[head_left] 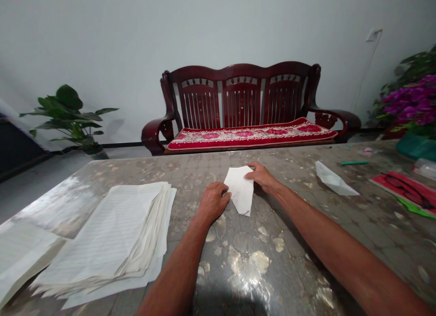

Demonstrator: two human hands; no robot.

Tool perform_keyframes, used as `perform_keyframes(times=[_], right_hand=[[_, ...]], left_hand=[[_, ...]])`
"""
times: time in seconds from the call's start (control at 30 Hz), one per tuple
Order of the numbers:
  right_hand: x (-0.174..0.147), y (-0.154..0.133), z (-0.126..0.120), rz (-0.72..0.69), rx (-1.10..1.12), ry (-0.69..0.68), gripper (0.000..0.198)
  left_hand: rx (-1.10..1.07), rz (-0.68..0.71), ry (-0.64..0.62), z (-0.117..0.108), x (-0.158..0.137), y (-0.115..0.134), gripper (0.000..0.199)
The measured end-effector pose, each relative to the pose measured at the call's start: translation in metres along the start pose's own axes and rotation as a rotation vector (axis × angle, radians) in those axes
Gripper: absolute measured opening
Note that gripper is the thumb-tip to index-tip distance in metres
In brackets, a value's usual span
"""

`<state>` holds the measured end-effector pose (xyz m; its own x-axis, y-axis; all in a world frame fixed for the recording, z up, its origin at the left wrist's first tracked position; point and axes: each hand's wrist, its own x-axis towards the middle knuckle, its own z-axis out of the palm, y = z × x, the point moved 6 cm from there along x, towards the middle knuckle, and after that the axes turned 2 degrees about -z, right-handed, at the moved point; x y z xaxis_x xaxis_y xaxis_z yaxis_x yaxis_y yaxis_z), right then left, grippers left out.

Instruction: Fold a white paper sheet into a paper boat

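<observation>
Between my two hands is a small white sheet of folded paper (pixel 240 188), lined, with slanted corners at its top and bottom. My left hand (pixel 214 200) grips its left edge, thumb and fingers closed on it. At the upper right edge, my right hand (pixel 261 176) pinches the paper between thumb and fingers. The folded paper is just above or on the patterned tabletop; I cannot tell which. Off to the right lies a folded paper boat (pixel 335 178).
A stack of lined paper (pixel 109 229) covers the table's left side, beside another loose sheet (pixel 23 248). Eyeglasses (pixel 408 188) rest on a red packet at the right, near a green pen (pixel 354 163). A wooden bench (pixel 240 102) stands behind the table (pixel 190 168).
</observation>
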<state>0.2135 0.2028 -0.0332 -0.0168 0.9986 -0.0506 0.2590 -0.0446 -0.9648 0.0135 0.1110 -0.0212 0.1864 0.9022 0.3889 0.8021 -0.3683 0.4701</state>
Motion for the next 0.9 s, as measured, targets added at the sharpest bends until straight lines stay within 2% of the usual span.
perform_keyframes(times=[0.1, 0.2, 0.37, 0.43, 0.57, 0.7, 0.8, 0.9], right_hand=[[-0.010, 0.007, -0.009, 0.107, 0.117, 0.134, 0.029], [-0.026, 0.010, -0.012, 0.151, 0.241, 0.272, 0.025], [-0.056, 0.009, 0.010, 0.223, 0.351, 0.204, 0.031], [-0.069, 0.004, 0.019, 0.242, 0.383, 0.142, 0.034], [-0.097, -0.005, 0.031, 0.242, 0.398, -0.022, 0.033], [-0.111, -0.004, 0.028, 0.268, 0.350, -0.123, 0.027], [-0.104, 0.001, 0.017, 0.296, 0.358, -0.110, 0.020], [-0.083, 0.003, 0.007, 0.311, 0.390, -0.099, 0.025]], left_hand=[[-0.038, -0.006, 0.058, -0.006, 0.000, 0.003, 0.012], [-0.063, 0.022, 0.077, -0.011, -0.001, 0.010, 0.022], [0.004, 0.115, -0.038, -0.001, -0.004, 0.018, 0.068], [0.042, 0.123, -0.067, 0.003, -0.005, 0.017, 0.075], [0.134, 0.122, -0.069, 0.006, -0.005, 0.016, 0.064], [0.206, 0.120, -0.098, 0.006, -0.005, 0.018, 0.038], [0.184, 0.162, -0.093, 0.005, -0.005, 0.019, 0.024], [0.157, 0.187, -0.074, 0.006, -0.005, 0.017, 0.025]])
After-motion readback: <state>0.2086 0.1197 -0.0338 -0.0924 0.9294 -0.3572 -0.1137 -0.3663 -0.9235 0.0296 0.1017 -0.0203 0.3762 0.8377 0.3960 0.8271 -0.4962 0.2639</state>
